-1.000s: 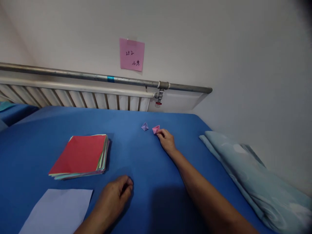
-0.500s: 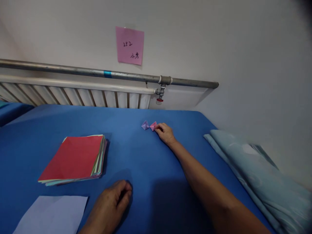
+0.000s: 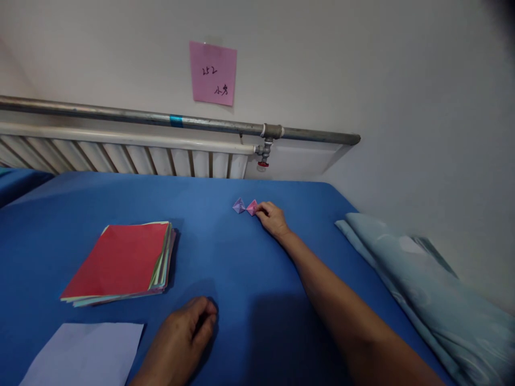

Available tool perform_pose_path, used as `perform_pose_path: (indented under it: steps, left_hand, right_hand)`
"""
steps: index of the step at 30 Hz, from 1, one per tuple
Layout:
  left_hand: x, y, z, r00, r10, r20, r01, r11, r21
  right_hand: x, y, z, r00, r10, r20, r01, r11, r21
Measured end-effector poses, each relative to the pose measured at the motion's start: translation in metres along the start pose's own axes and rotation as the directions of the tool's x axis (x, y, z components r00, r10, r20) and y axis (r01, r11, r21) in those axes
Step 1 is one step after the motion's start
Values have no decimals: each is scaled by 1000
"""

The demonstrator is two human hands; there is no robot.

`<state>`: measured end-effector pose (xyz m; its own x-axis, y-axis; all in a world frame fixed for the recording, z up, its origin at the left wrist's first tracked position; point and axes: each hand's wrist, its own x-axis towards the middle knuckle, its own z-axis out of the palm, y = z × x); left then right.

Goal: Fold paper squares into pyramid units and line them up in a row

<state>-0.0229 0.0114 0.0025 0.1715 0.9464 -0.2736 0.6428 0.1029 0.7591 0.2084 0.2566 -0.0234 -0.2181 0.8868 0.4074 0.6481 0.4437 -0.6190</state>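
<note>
At the far part of the blue surface, my right hand (image 3: 272, 219) has its thumb and fingertips pinched at the right edge of a small pink folded-paper piece (image 3: 252, 207). Right beside that, on its left, sits a similar purple folded-paper piece (image 3: 238, 206); their corners appear to touch. My left hand (image 3: 183, 332) rests near the front with its fingers curled in and nothing visible in them. It lies between a pale lavender sheet of paper (image 3: 86, 351) and the shadow of my right arm.
A stack of coloured paper with a red sheet (image 3: 120, 260) on top lies on the blue surface (image 3: 225, 257) at left. Folded pale green fabric (image 3: 406, 279) lines the right side. Behind are a white radiator (image 3: 161, 161), a metal pipe (image 3: 132, 118) and a red-handled valve (image 3: 263, 164).
Almost nothing differs. The whole view has shifted very slightly, while both hands and the two folded pieces keep their places.
</note>
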Motion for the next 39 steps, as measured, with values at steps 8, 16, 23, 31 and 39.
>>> perform_pose_path:
  steps: [8, 16, 23, 31, 39]
  left_hand:
    - [0, 2, 0, 1000, -4, 0, 4, 1000, 26]
    - [0, 2, -1, 1000, 3, 2, -3, 999, 40]
    - [0, -1, 1, 1000, 2, 12, -3, 999, 38]
    - [2, -2, 2, 1000, 10, -16, -9, 998, 64]
    - [3, -2, 3, 995, 75, -62, -68, 992, 105]
  right_hand:
    - [1, 4, 3, 1000, -16, -18, 16, 1000, -3]
    - [1, 7, 3, 999, -26, -21, 26, 1000, -11]
    - [2, 10, 6, 999, -17, -43, 17, 1000, -17]
    - [-5, 17, 6, 983, 86, -160, -101, 991, -88]
    - [-22, -1, 8, 986, 112, -122, -140, 959, -248]
